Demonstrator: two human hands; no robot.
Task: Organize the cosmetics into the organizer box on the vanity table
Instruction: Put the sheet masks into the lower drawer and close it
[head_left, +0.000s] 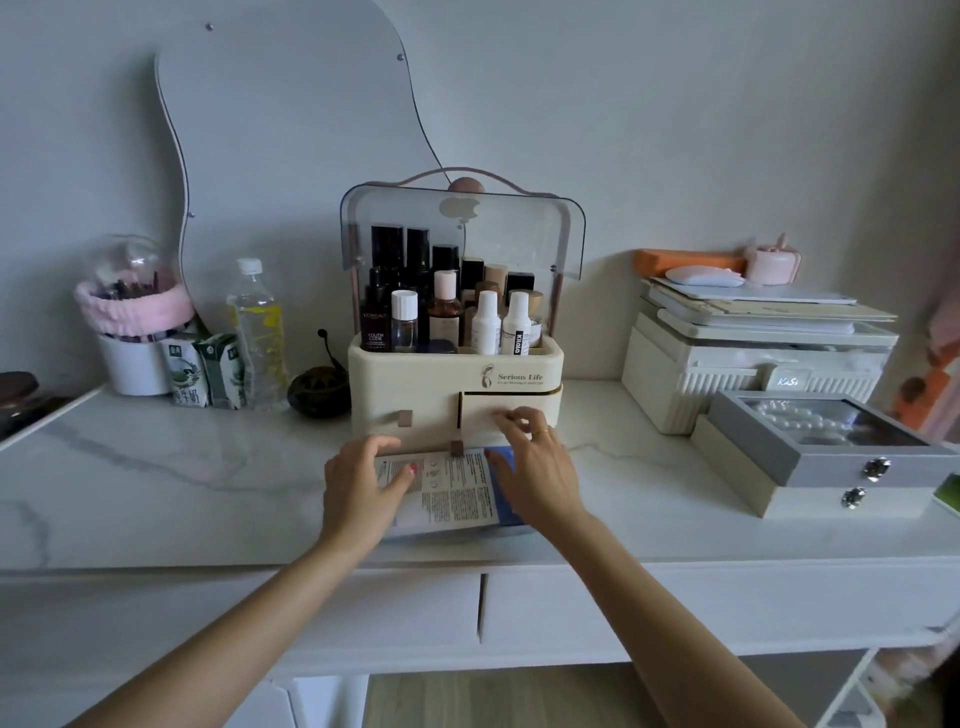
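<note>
A cream organizer box (519, 361) stands at the middle of the vanity table (156, 467), its clear lid raised. Several bottles (447, 306) fill its top tray. A flat printed sachet pack (447, 491) lies in front of the box, over what looks like the pulled-out bottom drawer. My left hand (363, 488) rests on the pack's left edge, thumb on top. My right hand (535, 462) reaches over the pack's right side, its fingertips pinched at the front of the upper right drawer (509, 415). Whether the fingers grip the drawer's knob is hidden.
Left of the box stand a dark round pot (318, 389), a water bottle (260, 332), milk cartons (202, 371) and a brush holder (132, 317). At the right are a white storage case (748, 364) and a grey jewellery box (831, 441). A wavy mirror (291, 130) leans behind.
</note>
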